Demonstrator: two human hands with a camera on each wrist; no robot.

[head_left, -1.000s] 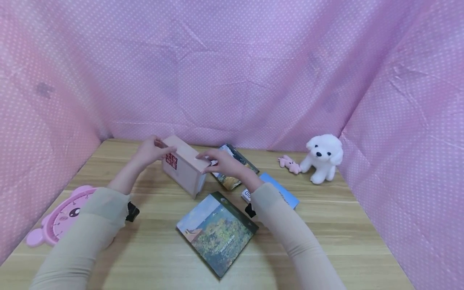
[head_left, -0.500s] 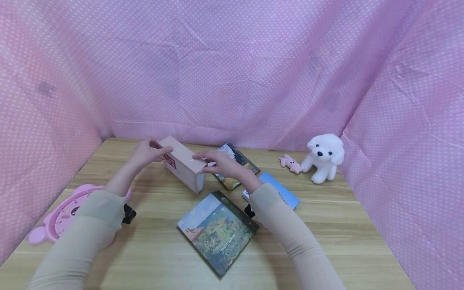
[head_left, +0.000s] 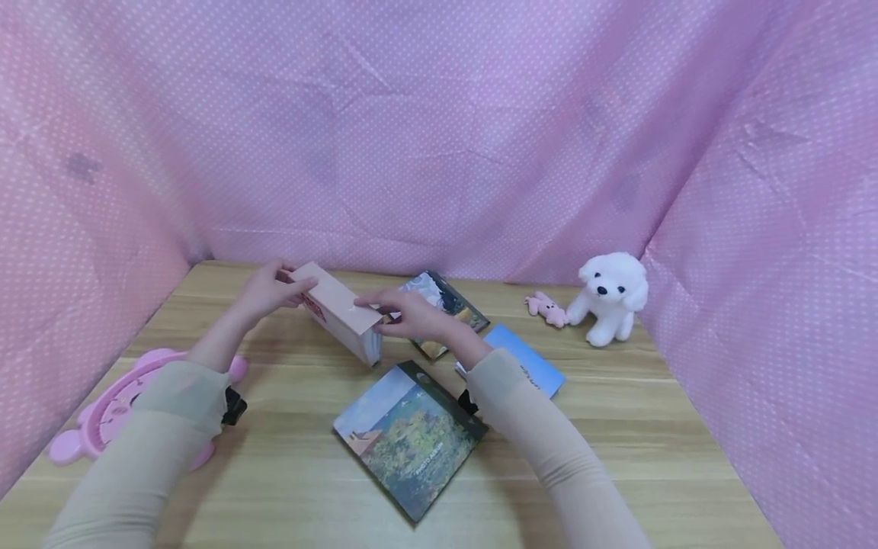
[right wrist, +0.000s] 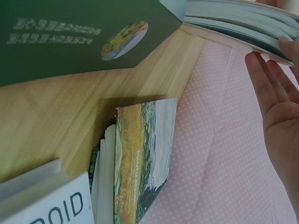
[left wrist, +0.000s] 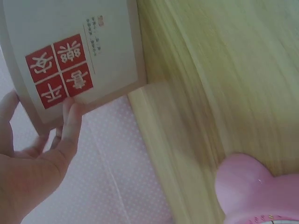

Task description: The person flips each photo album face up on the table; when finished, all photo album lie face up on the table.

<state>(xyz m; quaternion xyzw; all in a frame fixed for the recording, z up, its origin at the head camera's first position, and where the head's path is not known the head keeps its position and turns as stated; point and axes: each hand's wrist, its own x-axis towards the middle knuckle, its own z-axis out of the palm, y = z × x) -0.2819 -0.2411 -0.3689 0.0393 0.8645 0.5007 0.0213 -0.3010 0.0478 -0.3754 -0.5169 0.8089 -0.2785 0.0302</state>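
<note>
In the head view a thick pale pink album [head_left: 334,299] stands on edge at the back left of the table, spine upward and slightly tilted. My left hand [head_left: 269,291] grips its far left end, thumb on the cover side. At the nearer right end my right hand [head_left: 414,316] holds it, fingers over the spine. The left wrist view shows the album's cover [left wrist: 107,56] with red squares bearing white characters. White page edges [right wrist: 243,21] show beside my right fingers in the right wrist view.
A painted photo album [head_left: 411,442] lies in front; another [head_left: 473,309] lies behind my right hand. Nearby are a blue album [head_left: 528,362], a white plush dog [head_left: 613,293] and a small pink toy [head_left: 546,309]. A pink clock [head_left: 103,415] lies partly under my left sleeve.
Both hands have shifted slightly left with the pale album. It has tipped so that more of the spine and less of the front cover shows.
</note>
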